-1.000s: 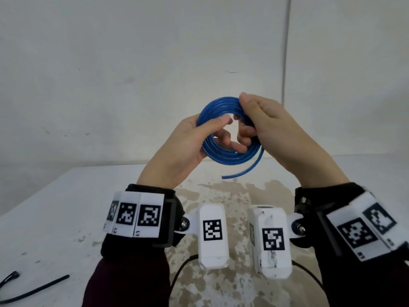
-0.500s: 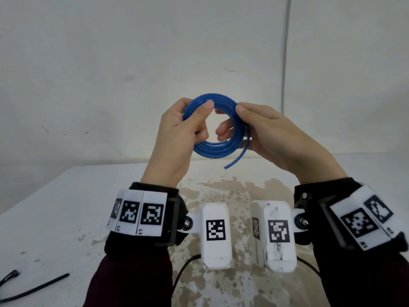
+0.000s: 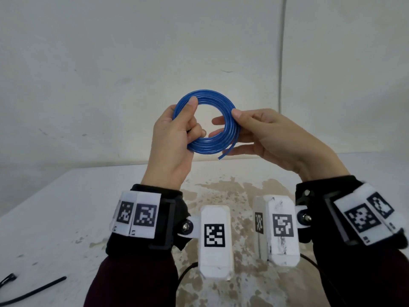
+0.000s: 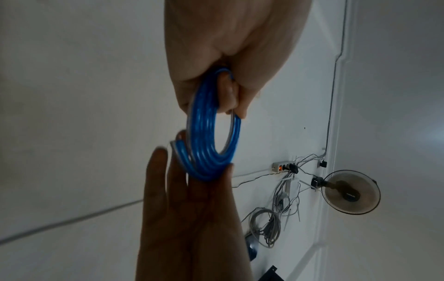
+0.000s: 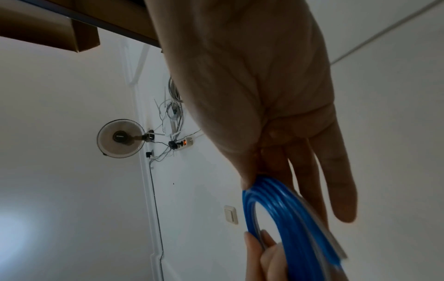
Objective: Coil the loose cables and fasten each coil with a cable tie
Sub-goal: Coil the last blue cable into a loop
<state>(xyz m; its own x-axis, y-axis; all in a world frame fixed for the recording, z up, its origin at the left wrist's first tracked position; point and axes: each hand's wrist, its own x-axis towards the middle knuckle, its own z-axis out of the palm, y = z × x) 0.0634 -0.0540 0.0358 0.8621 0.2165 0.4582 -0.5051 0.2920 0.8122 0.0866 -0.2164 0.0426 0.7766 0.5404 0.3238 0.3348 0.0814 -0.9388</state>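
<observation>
Holding a blue cable coil up in the air above the table, the left hand grips the coil's left side with thumb on the front and fingers curled through the ring. The right hand pinches the coil's right side between thumb and straight fingers; a loose cable end sticks out just below the coil. Well below and left of the coil, a black cable tie lies on the stained tabletop.

From the left wrist, the coil shows edge-on between left hand and right hand. Right of the coil, a wall fan, a power strip and a hanging grey wire bundle.

From the right wrist, the right hand blocks much of the coil; the fingers below it are probably the left hand's. Left of the coil, a light switch.
</observation>
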